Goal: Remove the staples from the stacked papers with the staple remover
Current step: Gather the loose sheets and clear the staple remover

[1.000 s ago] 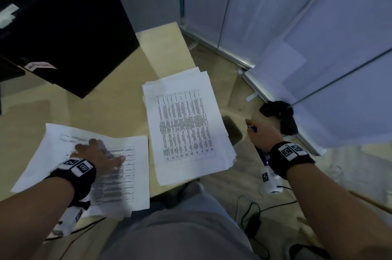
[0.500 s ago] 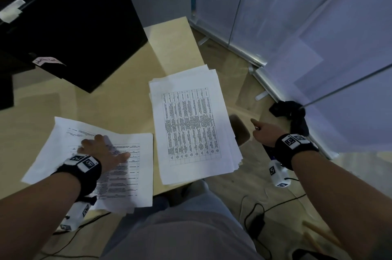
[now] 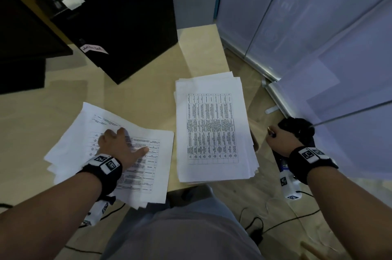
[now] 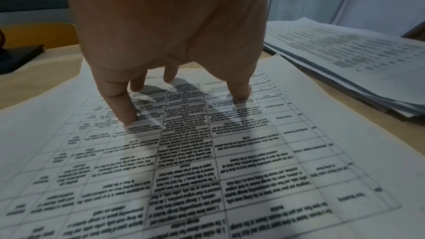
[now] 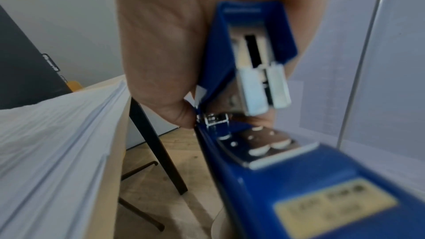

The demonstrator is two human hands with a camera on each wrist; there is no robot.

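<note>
Bare table (image 3: 137, 98) lies between black box (image 3: 118, 26) and paper stacks (image 3: 212, 128).

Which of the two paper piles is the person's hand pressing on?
The left pile, fanned out untidily under the left hand. The right pile lies squared and untouched.

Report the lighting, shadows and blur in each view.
Head view: dim, cool light, wide-angle bending at the edges; the right hand is off the table. Left wrist view: the left hand fingertips cast several fanned shadows on the printed sheet; near text blurs. Right wrist view: the blue tool is smeared, its label unreadable.
</note>
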